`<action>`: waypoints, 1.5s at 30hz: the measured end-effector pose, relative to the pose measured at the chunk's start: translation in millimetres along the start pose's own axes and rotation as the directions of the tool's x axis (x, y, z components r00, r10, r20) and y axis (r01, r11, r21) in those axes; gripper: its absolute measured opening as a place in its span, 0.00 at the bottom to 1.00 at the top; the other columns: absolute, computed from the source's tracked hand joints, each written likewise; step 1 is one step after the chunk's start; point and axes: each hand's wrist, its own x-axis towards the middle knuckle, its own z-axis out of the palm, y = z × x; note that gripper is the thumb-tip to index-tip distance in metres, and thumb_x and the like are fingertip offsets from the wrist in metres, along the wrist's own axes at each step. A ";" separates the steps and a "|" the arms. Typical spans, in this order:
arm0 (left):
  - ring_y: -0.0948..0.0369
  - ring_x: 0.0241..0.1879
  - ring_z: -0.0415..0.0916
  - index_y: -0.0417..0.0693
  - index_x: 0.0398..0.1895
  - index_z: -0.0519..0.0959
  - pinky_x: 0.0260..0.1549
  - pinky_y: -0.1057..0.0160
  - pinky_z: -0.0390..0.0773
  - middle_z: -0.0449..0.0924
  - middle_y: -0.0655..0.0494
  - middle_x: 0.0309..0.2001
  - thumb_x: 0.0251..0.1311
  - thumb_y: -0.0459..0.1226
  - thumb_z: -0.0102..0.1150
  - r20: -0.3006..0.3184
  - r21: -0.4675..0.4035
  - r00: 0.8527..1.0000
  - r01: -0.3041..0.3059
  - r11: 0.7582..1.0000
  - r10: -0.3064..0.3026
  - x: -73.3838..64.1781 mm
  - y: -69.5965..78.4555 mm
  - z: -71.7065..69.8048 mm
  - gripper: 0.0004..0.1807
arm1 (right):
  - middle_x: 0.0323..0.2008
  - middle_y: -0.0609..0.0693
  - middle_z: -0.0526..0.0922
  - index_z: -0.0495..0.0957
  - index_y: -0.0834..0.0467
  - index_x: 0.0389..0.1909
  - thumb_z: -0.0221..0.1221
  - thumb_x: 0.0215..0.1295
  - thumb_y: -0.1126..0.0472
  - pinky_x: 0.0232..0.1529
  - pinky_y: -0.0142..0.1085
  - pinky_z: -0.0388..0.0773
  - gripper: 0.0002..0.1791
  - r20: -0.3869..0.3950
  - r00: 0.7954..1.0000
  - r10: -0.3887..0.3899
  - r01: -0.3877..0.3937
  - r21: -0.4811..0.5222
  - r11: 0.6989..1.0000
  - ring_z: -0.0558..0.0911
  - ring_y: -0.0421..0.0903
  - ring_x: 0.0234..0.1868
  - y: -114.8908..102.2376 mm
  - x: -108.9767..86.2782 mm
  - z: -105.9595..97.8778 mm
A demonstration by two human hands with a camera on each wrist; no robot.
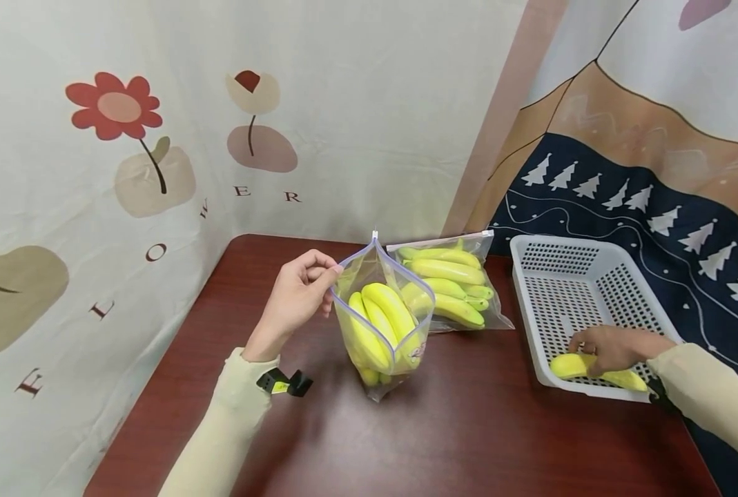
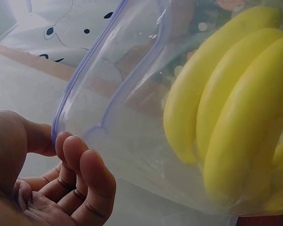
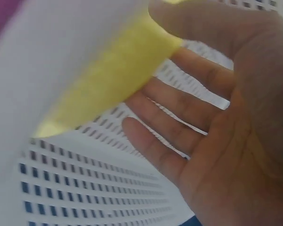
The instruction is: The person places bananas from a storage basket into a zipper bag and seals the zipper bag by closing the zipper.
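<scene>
My left hand (image 1: 297, 297) pinches the purple-edged rim of a clear zip bag (image 1: 376, 391) between thumb and fingertips. The bag stands with its mouth wide apart on the table, and several yellow bananas (image 1: 384, 321) are inside it. In the left wrist view, the bananas (image 2: 226, 94) show through the plastic beside the curled fingers. Over at the right, my right hand (image 1: 614, 348) holds a banana (image 1: 567, 366) at the near end of a grey perforated basket (image 1: 528, 328). Its thumb lies on one side of this banana (image 3: 118, 70) and the fingertips on the other.
A second zip bag (image 1: 499, 319) full of bananas lies behind the first, its slider strip along the top. The dark red table (image 1: 487, 435) bears both bags and the basket. Patterned curtains (image 1: 375, 124) hang along the back and sides.
</scene>
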 end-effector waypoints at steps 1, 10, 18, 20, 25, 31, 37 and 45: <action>0.61 0.15 0.71 0.43 0.43 0.76 0.19 0.60 0.82 0.73 0.56 0.17 0.72 0.40 0.60 -0.001 0.003 1.000 -0.001 1.000 0.001 -0.1 0.0 -0.3 0.09 | 0.51 0.67 0.83 0.79 0.60 0.53 0.71 0.56 0.63 0.45 0.53 0.84 0.23 -0.006 1.000 -0.006 0.006 0.000 1.000 0.83 0.65 0.51 1.9 0.1 2.1; 0.59 0.15 0.71 0.42 0.43 0.76 0.18 0.60 0.81 0.72 0.54 0.17 0.72 0.39 0.60 0.016 0.018 1.000 -0.017 1.000 0.017 0.9 1.2 1.9 0.09 | 0.44 0.55 0.84 0.80 0.61 0.52 0.68 0.56 0.68 0.41 0.44 0.81 0.21 -0.016 1.000 -0.007 0.006 -0.040 0.999 0.80 0.48 0.41 7.5 4.0 7.4; 0.60 0.15 0.70 0.43 0.42 0.77 0.18 0.60 0.81 0.72 0.52 0.17 0.72 0.39 0.59 0.011 0.029 1.000 -0.019 0.999 0.019 -0.4 1.6 1.5 0.07 | 0.34 0.47 0.76 0.75 0.54 0.43 0.69 0.53 0.68 0.35 0.37 0.73 0.18 -0.023 1.000 0.008 -0.009 -0.055 0.998 0.72 0.45 0.34 3.2 6.0 9.9; 0.60 0.15 0.71 0.43 0.42 0.77 0.18 0.60 0.81 0.72 0.52 0.17 0.72 0.38 0.59 0.012 0.028 1.000 -0.015 0.999 0.015 -0.7 1.1 1.3 0.07 | 0.34 0.47 0.75 0.74 0.54 0.42 0.70 0.52 0.68 0.35 0.37 0.73 0.19 -0.025 1.000 0.015 -0.016 -0.054 0.998 0.72 0.45 0.33 2.8 6.0 10.0; 0.60 0.15 0.71 0.43 0.43 0.77 0.19 0.60 0.81 0.72 0.53 0.17 0.72 0.39 0.59 0.018 0.024 1.000 0.002 1.000 -0.002 -1.1 0.7 0.2 0.08 | 0.36 0.48 0.78 0.75 0.55 0.44 0.74 0.52 0.64 0.37 0.40 0.76 0.21 -0.030 0.999 0.020 -0.021 -0.041 0.999 0.74 0.46 0.35 4.1 4.6 7.8; 0.60 0.15 0.70 0.43 0.43 0.77 0.18 0.62 0.80 0.72 0.53 0.17 0.72 0.38 0.58 0.016 0.003 1.000 0.006 1.000 -0.006 -2.5 2.2 -1.3 0.07 | 0.38 0.49 0.81 0.79 0.58 0.53 0.73 0.56 0.61 0.37 0.40 0.78 0.24 -0.035 0.999 0.015 -0.015 0.007 1.000 0.76 0.44 0.35 7.0 1.8 3.0; 0.60 0.15 0.70 0.40 0.44 0.77 0.18 0.61 0.80 0.72 0.53 0.17 0.72 0.38 0.59 0.025 0.008 1.000 0.010 1.000 -0.010 -1.8 -0.7 -1.7 0.09 | 0.35 0.50 0.80 0.77 0.61 0.57 0.71 0.60 0.55 0.33 0.38 0.75 0.27 -0.105 0.994 0.038 -0.032 0.059 0.998 0.75 0.44 0.32 8.3 -5.0 -4.2; 0.60 0.15 0.70 0.39 0.44 0.77 0.18 0.61 0.80 0.72 0.53 0.17 0.72 0.38 0.59 0.031 0.005 1.000 0.000 1.000 0.000 -2.2 -0.3 -1.4 0.10 | 0.37 0.55 0.82 0.74 0.67 0.59 0.70 0.62 0.48 0.31 0.38 0.75 0.33 -0.262 0.963 0.059 -0.043 0.065 0.997 0.78 0.45 0.32 9.7 -9.4 -18.0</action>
